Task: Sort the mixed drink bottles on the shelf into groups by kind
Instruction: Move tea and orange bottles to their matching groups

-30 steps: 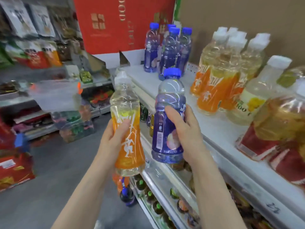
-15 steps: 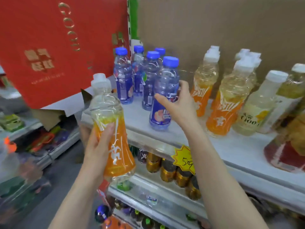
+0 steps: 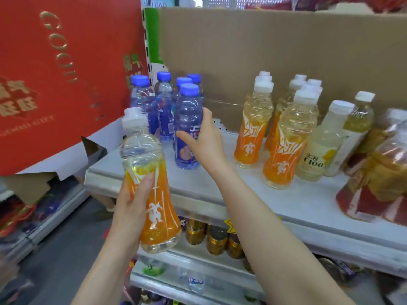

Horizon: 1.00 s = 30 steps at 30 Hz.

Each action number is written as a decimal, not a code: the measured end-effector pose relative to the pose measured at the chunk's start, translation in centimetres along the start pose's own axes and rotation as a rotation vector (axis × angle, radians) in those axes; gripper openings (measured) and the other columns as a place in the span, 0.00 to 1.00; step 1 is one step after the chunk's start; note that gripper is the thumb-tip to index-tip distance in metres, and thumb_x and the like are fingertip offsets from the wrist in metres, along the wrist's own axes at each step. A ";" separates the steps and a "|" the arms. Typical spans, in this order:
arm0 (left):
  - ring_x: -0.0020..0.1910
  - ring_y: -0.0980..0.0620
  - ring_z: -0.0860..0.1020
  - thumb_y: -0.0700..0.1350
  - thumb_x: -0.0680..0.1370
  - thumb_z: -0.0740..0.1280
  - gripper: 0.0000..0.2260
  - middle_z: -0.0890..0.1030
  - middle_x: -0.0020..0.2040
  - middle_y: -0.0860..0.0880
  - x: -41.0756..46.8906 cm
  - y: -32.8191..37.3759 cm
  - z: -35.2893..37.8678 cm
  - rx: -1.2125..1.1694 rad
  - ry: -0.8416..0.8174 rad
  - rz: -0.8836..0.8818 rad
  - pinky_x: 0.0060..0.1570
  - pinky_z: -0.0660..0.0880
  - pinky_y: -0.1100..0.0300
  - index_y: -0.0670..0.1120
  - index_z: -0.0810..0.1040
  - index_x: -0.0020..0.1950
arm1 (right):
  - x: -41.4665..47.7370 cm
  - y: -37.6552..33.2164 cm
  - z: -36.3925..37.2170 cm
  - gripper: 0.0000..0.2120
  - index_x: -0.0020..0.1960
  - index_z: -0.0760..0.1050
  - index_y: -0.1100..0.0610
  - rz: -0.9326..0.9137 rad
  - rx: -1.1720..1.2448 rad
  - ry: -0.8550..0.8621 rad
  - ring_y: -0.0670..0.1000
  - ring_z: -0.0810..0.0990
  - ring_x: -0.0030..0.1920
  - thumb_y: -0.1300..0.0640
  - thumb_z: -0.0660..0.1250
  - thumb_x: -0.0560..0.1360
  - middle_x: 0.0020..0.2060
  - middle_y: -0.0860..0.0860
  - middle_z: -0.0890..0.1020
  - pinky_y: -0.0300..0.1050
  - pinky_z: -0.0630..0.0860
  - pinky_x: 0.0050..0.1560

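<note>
On the shelf (image 3: 211,183), the right hand (image 3: 204,139) wraps its fingers around a blue-capped purple bottle (image 3: 187,128) standing beside its kind. Out front, the left hand (image 3: 132,208) grips a white-capped orange bottle (image 3: 152,183), held upright.

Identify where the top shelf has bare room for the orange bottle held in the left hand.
A wide bare strip of shelf lies between the blue-capped bottles and the orange-labelled group, crossed by the right hand. Right of that group, bottles crowd together.
</note>
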<state>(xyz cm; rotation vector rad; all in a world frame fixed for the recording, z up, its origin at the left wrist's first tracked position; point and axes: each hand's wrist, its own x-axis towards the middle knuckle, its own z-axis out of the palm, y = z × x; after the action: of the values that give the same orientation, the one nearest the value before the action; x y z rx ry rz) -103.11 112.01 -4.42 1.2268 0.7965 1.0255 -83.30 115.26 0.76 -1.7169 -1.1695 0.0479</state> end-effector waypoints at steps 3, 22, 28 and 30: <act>0.55 0.42 0.83 0.70 0.61 0.68 0.38 0.83 0.58 0.46 -0.5 0.0 0.8 0.006 -0.015 0.007 0.55 0.78 0.39 0.58 0.71 0.69 | -0.1 -0.1 -1.0 0.38 0.77 0.57 0.53 0.019 -0.049 -0.084 0.55 0.76 0.67 0.48 0.74 0.75 0.70 0.52 0.75 0.59 0.76 0.64; 0.60 0.66 0.75 0.66 0.79 0.58 0.17 0.78 0.59 0.63 2.3 1.5 17.9 0.299 -0.409 0.416 0.61 0.73 0.60 0.63 0.71 0.65 | -10.4 -1.4 -23.6 0.31 0.73 0.65 0.48 -0.060 -0.043 0.262 0.42 0.82 0.55 0.47 0.74 0.75 0.55 0.42 0.83 0.52 0.80 0.58; 0.64 0.51 0.76 0.53 0.73 0.75 0.29 0.78 0.65 0.53 3.8 0.0 25.2 0.587 -0.359 0.426 0.62 0.73 0.54 0.54 0.67 0.70 | -9.3 1.1 -25.6 0.32 0.73 0.64 0.47 -0.028 -0.200 0.358 0.44 0.81 0.56 0.46 0.74 0.73 0.55 0.41 0.82 0.45 0.76 0.58; 0.66 0.50 0.76 0.51 0.74 0.74 0.30 0.77 0.67 0.53 3.8 -0.5 25.6 0.577 -0.329 0.431 0.63 0.72 0.55 0.53 0.65 0.72 | -8.7 2.2 -25.2 0.33 0.74 0.62 0.47 -0.029 -0.194 0.344 0.46 0.80 0.59 0.46 0.74 0.74 0.58 0.42 0.80 0.45 0.75 0.60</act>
<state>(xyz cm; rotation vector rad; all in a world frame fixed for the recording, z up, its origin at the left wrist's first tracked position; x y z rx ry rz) -78.29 106.30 0.00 2.0703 0.5931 0.9167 -73.30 91.27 7.27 -1.7891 -0.9654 -0.3765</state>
